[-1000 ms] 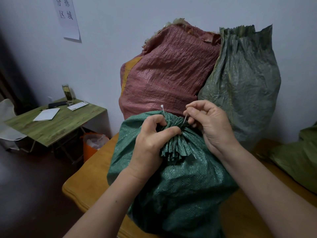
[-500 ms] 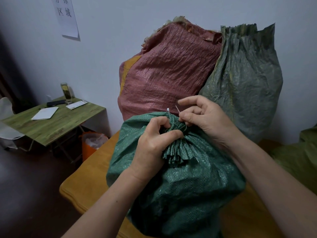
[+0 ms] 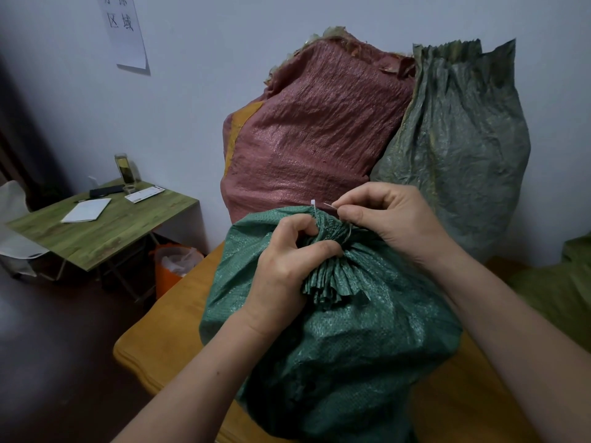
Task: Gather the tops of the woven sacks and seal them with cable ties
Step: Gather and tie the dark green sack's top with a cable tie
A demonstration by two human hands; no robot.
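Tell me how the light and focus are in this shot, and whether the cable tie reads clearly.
Head view: dim, flat indoor light, no hard shadows; soft sheen on the red sack; wide-angle stretch enlarges the forearms; the cable tie on the green sack is thin and pale, only its white head stands out.

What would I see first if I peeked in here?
In the middle, the left hand grips the bunched neck of a green sack while the right hand pinches a white tie there. Behind stand a big red sack and, to its right, a grey-green sack.
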